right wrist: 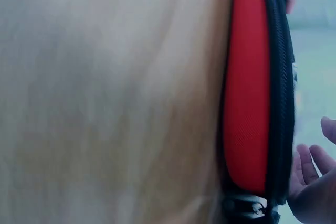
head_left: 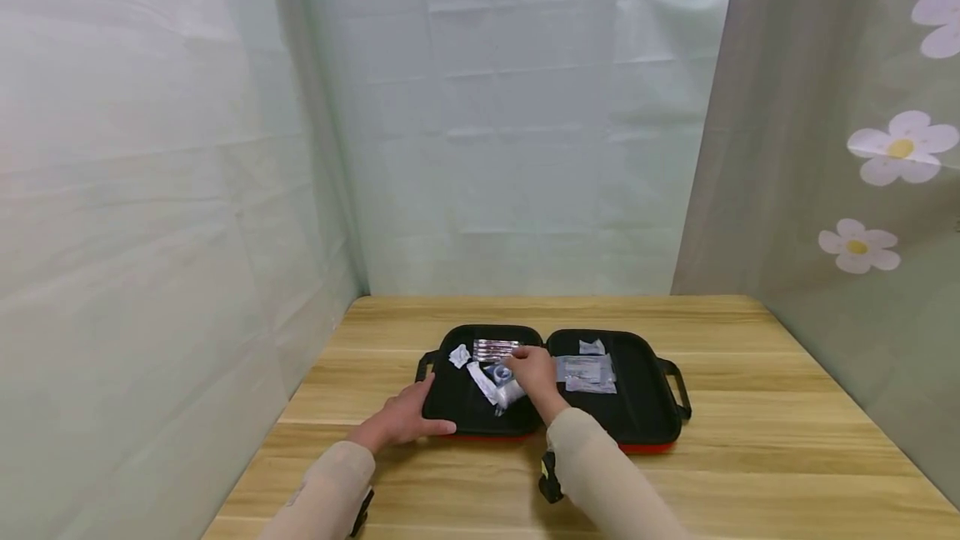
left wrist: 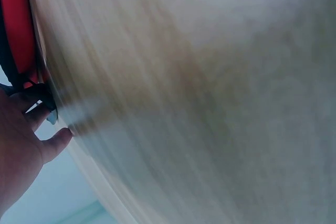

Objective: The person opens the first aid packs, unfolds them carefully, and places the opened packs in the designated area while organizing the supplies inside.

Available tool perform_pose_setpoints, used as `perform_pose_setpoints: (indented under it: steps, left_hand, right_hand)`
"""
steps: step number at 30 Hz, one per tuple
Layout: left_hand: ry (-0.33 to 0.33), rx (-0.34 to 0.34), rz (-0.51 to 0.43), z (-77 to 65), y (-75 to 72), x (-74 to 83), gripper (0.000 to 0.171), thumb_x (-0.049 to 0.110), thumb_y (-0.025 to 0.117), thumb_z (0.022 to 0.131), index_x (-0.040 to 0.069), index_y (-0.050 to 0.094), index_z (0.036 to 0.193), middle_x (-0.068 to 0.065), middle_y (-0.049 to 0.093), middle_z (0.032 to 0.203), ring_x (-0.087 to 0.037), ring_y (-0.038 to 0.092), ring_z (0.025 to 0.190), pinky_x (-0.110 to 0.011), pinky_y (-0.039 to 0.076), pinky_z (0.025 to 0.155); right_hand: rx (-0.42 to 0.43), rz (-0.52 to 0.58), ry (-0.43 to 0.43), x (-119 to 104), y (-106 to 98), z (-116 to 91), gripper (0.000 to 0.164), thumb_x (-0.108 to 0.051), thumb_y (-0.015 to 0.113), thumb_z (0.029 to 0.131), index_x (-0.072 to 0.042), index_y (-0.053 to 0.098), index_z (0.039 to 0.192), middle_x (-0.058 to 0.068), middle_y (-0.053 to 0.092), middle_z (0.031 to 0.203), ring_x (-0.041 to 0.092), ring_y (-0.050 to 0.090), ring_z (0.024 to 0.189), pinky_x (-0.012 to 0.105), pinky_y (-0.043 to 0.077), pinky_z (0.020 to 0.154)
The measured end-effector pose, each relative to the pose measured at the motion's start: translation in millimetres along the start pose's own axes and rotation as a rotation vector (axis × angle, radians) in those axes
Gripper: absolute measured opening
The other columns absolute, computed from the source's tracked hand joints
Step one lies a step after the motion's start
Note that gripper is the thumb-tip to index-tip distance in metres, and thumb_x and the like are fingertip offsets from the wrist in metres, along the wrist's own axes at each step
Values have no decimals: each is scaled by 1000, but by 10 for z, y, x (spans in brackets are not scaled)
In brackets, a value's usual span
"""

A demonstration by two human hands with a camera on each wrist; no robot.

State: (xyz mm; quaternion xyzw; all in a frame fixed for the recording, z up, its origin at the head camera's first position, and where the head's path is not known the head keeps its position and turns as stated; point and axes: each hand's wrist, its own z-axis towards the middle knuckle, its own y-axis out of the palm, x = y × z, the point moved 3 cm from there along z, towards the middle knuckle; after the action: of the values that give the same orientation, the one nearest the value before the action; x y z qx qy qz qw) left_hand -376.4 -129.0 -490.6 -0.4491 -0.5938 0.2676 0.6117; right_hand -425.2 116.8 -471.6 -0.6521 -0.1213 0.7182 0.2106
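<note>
A zip-up case, red outside and black inside, lies unfolded into a left half (head_left: 476, 422) and a right half (head_left: 641, 386). My left hand (head_left: 405, 413) rests against the left half's near left corner, thumb stretched along its front edge, fingers by the black handle (left wrist: 44, 94). Over the left half hovers my right hand (head_left: 534, 372), thumb and fingers apart in the right wrist view with nothing seen between them. Below it lie a silvery strip of packets (head_left: 492, 349), a white crumpled packet (head_left: 459, 356), a long white packet (head_left: 482, 382), a round bluish item (head_left: 498, 372) and a white bundle (head_left: 510, 395).
Clear flat packets (head_left: 588, 372) and a small packet (head_left: 592, 347) lie in the right half. A second handle (head_left: 678, 388) sticks out at its right. The wooden table (head_left: 772, 440) extends around the case, with pale curtains (head_left: 525, 148) behind and beside it.
</note>
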Motion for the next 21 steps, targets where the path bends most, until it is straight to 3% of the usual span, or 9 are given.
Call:
perform_pose_setpoints:
  steps: [10,16,21]
  left_hand:
    - [20,7,-2,6,0,4,114,61,78,75,-2,25,154,-26,36,152,-43,33,140,-63,24,110]
    - [8,1,-3,-8,-7,6,115,63,77,75,-2,26,154,-26,36,152,-44,33,139,-63,24,110]
    - [6,2,2,-14,-13,19,115,63,77,75,-2,26,154,-26,35,152,-44,34,139,-63,25,111]
  right_hand:
    - [155,-130,-92,-1,170,-83,30,-13,80,79,1,75,106,10,70,86,34,64,86,47,49,77]
    - [183,-159,-93,-16,259,-153,14,-10,80,76,1,73,81,12,68,75,35,63,77,48,48,70]
    - [242,-169,-93,-30,293,-193,17,-12,83,72,-4,68,67,8,64,67,34,62,70,46,47,64]
